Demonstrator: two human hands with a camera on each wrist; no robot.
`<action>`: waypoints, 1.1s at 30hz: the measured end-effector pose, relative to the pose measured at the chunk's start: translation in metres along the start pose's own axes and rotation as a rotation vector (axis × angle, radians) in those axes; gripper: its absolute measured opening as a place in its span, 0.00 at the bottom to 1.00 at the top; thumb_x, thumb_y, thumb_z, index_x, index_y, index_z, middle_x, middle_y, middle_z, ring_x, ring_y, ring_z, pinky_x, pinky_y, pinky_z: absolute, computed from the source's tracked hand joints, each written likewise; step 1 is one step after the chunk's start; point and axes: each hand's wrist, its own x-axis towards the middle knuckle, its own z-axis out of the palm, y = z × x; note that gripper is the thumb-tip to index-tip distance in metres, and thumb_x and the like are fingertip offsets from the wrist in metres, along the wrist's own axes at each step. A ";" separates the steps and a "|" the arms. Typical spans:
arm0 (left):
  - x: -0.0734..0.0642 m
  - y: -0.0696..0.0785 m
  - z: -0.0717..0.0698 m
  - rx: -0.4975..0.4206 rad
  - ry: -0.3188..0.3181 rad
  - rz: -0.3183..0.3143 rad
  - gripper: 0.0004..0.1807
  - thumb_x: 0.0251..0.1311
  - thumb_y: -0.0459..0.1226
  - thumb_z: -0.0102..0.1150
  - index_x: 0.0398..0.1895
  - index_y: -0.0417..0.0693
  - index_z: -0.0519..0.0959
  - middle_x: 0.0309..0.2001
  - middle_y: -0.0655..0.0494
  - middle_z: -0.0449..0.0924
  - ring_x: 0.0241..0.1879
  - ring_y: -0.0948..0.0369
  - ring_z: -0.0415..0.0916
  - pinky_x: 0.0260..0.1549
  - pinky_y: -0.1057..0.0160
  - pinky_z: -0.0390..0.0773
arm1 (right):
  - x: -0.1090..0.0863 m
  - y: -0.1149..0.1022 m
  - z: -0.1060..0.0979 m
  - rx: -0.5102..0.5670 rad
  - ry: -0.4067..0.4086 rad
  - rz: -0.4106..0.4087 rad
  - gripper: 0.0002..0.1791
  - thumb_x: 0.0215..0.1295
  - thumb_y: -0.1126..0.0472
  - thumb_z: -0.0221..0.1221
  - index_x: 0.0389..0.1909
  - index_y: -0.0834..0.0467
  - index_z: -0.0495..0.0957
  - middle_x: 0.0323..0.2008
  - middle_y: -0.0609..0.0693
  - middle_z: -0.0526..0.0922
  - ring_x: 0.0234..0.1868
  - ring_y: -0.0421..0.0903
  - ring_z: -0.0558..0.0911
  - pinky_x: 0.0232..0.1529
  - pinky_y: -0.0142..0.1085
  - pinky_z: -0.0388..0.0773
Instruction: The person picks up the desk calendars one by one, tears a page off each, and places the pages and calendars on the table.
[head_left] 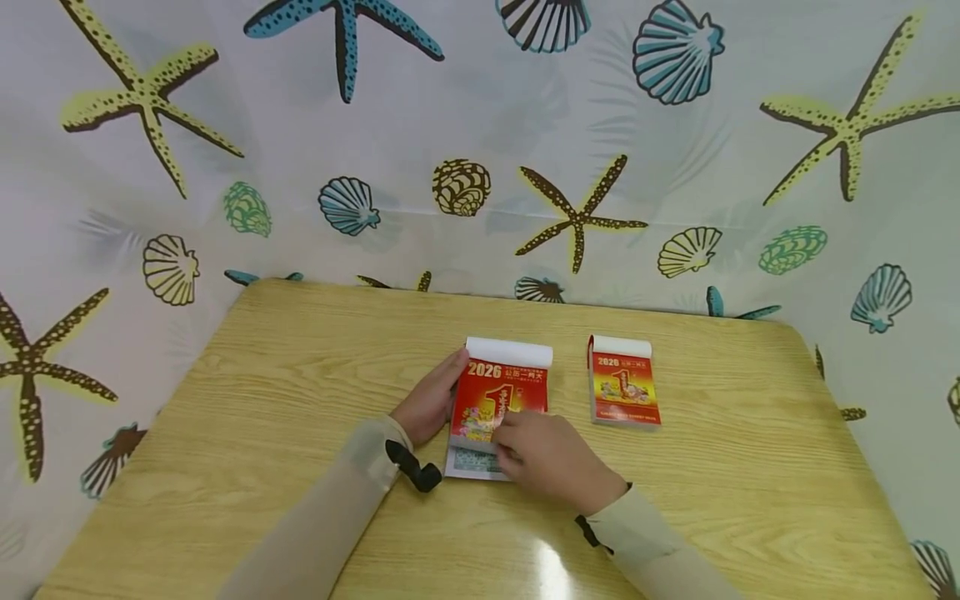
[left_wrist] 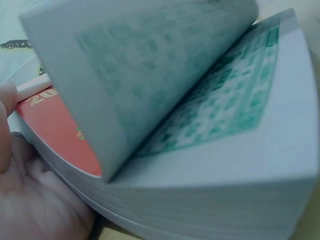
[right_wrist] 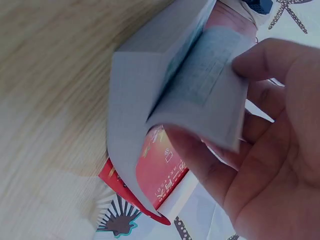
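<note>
A thick red 2026 tear-off calendar (head_left: 483,387) lies at the middle of the table, a white strip rolled along its top. My left hand (head_left: 429,402) grips its left side near the top; in the left wrist view the thumb lies at the red cover's edge and the palm (left_wrist: 42,200) is beside the block. At the lower edge my right hand (head_left: 553,458) pinches a lifted bunch of leaves (right_wrist: 207,95) between thumb and fingers. Green print shows on the page (left_wrist: 215,115) beneath. The leaves curve up and partly cover the red front in the left wrist view.
A second, smaller red 2026 tear-off calendar (head_left: 626,390) lies to the right of the hands. The wooden table (head_left: 300,358) ends at the back against a white cloth (head_left: 420,125) printed with shells and starfish. Black straps (head_left: 412,465) sit round the wrists.
</note>
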 end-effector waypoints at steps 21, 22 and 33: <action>-0.003 -0.007 0.027 -0.022 0.034 -0.022 0.33 0.80 0.60 0.38 0.81 0.60 0.56 0.73 0.50 0.66 0.70 0.54 0.65 0.70 0.50 0.66 | -0.021 0.014 -0.010 0.248 -0.049 0.082 0.13 0.64 0.50 0.72 0.27 0.46 0.77 0.25 0.36 0.76 0.26 0.34 0.72 0.28 0.30 0.72; -0.003 -0.008 0.028 -0.021 0.033 -0.018 0.33 0.80 0.60 0.38 0.81 0.59 0.56 0.73 0.49 0.66 0.70 0.54 0.65 0.70 0.50 0.66 | -0.021 0.014 -0.011 0.250 -0.058 0.083 0.13 0.64 0.51 0.72 0.27 0.45 0.77 0.26 0.37 0.76 0.26 0.34 0.72 0.28 0.30 0.72; -0.006 -0.009 0.039 -0.071 0.029 -0.023 0.33 0.80 0.59 0.37 0.81 0.58 0.55 0.75 0.50 0.63 0.75 0.53 0.60 0.73 0.49 0.62 | -0.029 0.013 -0.014 0.225 -0.125 0.090 0.08 0.66 0.51 0.70 0.37 0.48 0.81 0.32 0.39 0.79 0.31 0.36 0.73 0.33 0.32 0.75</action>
